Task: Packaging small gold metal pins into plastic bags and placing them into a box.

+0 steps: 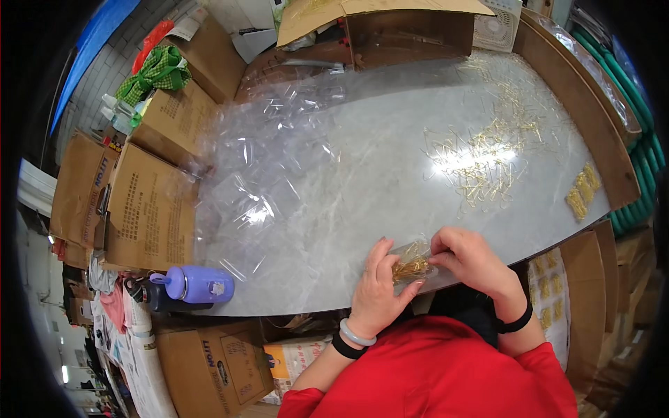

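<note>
A small clear plastic pack [412,263] full of gold-coloured wire hooks lies between my two hands, just above the table's near edge. My left hand [378,289] is closed round its left side, with the thumb along the bottom. At the pack's right end, the thumb and fingers of my right hand [474,259] are pinched together; the exact spot they grip is partly hidden. Many loose gold wire hooks [484,164] are scattered over the right half of the table. On the left half spreads a heap of clear plastic packs [261,153], seemingly unfilled.
Filled packs [582,192] lie at the table's right edge, and more sit in an open carton [582,279] below. A purple bottle [202,284] stands at the near left corner. Cardboard boxes [150,209] line the left side; another carton [411,38] and a fan [496,26] stand behind.
</note>
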The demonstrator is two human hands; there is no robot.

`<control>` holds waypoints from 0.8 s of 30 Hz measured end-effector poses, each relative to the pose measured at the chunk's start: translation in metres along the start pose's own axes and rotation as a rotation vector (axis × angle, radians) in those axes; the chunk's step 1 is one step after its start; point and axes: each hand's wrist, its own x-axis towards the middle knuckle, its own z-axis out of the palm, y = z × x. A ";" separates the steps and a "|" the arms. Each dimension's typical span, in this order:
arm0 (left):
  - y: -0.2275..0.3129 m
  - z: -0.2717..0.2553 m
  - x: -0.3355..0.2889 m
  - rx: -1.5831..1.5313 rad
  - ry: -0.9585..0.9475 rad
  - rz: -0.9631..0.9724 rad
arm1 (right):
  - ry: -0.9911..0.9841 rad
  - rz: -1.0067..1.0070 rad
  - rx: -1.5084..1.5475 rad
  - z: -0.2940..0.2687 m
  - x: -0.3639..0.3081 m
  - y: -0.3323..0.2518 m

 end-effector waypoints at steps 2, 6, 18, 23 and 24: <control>0.000 0.000 0.001 0.011 0.007 0.004 | -0.009 -0.040 0.003 0.001 0.003 -0.001; 0.002 0.001 0.003 0.060 -0.011 0.005 | 0.123 -0.187 0.053 0.019 0.008 -0.008; 0.001 0.002 0.003 0.102 -0.052 0.029 | 0.397 0.049 -0.094 0.041 0.000 0.005; 0.002 0.000 0.002 0.149 -0.055 0.053 | 0.310 -0.096 -0.147 0.034 0.002 0.005; 0.001 0.001 0.000 0.154 -0.056 0.055 | 0.268 -0.091 -0.114 0.036 -0.004 0.004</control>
